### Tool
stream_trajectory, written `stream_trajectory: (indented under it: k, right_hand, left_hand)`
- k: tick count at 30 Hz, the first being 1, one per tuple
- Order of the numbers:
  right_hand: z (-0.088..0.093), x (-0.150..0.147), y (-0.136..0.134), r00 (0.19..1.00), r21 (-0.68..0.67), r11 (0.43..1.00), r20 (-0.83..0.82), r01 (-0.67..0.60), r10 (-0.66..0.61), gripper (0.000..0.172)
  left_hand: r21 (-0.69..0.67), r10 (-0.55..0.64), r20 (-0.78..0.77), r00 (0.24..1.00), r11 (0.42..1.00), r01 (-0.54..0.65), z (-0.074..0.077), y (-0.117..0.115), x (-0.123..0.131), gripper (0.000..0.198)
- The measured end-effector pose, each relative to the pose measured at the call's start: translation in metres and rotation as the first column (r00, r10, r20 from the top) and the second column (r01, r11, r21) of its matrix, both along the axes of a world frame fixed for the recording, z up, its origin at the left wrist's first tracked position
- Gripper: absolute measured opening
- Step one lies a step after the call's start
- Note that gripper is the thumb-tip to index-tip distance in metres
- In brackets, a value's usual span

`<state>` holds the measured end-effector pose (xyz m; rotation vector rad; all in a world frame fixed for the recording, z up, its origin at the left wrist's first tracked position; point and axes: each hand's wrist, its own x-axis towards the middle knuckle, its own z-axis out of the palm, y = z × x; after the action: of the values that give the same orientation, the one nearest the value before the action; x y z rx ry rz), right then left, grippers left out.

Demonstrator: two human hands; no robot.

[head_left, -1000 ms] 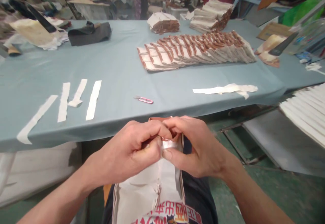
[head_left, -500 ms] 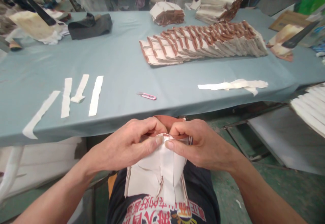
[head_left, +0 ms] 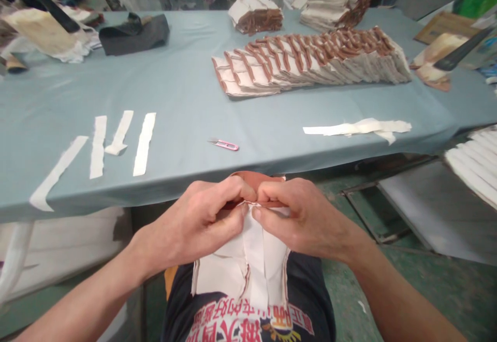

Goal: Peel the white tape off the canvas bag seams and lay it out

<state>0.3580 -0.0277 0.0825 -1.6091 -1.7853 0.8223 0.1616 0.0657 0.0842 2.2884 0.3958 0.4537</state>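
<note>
Between my hands, over my lap, hangs a sewn piece (head_left: 225, 276) with a cream inner side and a brown, leather-like edge. My left hand (head_left: 209, 218) pinches its top edge with thumb and curled forefinger. Right beside it, my right hand (head_left: 298, 218) pinches the same edge, the two thumbs nearly meeting. A white strip (head_left: 254, 274) runs down the middle of the piece from under the thumbs. The fingertips behind the edge are hidden. On the table ahead lies a pair of pink thread snips (head_left: 224, 145), which neither hand touches.
The blue-green covered table (head_left: 174, 88) stands before me. Several white strips (head_left: 144, 145) lie at left, more white strips (head_left: 357, 127) at right. A long row of overlapping cream-and-brown pieces (head_left: 310, 62) sits farther back, near a black folded piece (head_left: 134, 34) and glue-stained containers (head_left: 442, 55).
Both hands have stayed at the edge of the piece, with fingers and thumbs shifting slightly, the thumbs now more bent over it. The view has tilted a little.
</note>
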Motion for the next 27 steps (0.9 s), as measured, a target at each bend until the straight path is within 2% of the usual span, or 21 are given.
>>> stream_trajectory:
  k: [5, 8, 11, 15, 17, 19, 22, 24, 27]
  right_hand:
    - [-0.009, -0.005, -0.001, 0.977, -0.022, 1.0, -0.212, -0.022, 0.017, 0.023]
    - [-0.009, -0.006, -0.003, 0.942, -0.162, 0.985, -0.337, -0.063, 0.005, 0.019]
    - [-0.009, -0.005, -0.004, 0.867, -0.298, 0.949, -0.495, -0.101, -0.063, 0.017]
    - [-0.014, -0.004, -0.001, 0.749, -0.314, 0.937, -0.656, -0.153, -0.098, 0.019]
    - [-0.016, -0.006, 0.001, 0.717, -0.346, 0.925, -0.684, -0.16, -0.132, 0.018]
    - [-0.017, -0.008, 0.002, 0.722, -0.409, 0.899, -0.668, -0.155, -0.179, 0.015]
    - [-0.015, -0.011, 0.0, 0.798, -0.423, 0.901, -0.573, -0.093, -0.187, 0.011]
    - [-0.013, -0.01, -0.003, 0.88, -0.348, 0.937, -0.458, -0.045, -0.128, 0.007]
    - [-0.006, -0.008, -0.006, 0.982, -0.193, 0.981, -0.189, -0.032, -0.005, 0.007]
  left_hand:
    - [0.135, -0.069, 0.066, 0.995, 0.989, 0.06, -0.014, 0.001, -0.008, 0.015]
    - [0.181, -0.143, 0.129, 0.981, 0.976, 0.119, -0.023, 0.002, -0.012, 0.014]
    - [0.267, -0.194, 0.182, 0.964, 0.953, 0.142, -0.03, 0.002, -0.013, 0.018]
    - [0.355, -0.213, 0.238, 0.948, 0.927, 0.119, -0.034, 0.002, -0.013, 0.021]
    - [0.38, -0.209, 0.238, 0.949, 0.919, 0.107, -0.035, 0.002, -0.013, 0.021]
    - [0.394, -0.198, 0.226, 0.954, 0.914, 0.096, -0.036, 0.002, -0.014, 0.022]
    - [0.388, -0.192, 0.22, 0.956, 0.917, 0.094, -0.04, 0.002, -0.015, 0.023]
    - [0.373, -0.197, 0.228, 0.954, 0.922, 0.101, -0.042, 0.001, -0.015, 0.022]
    - [0.367, -0.21, 0.227, 0.951, 0.923, 0.116, -0.043, 0.001, -0.014, 0.02]
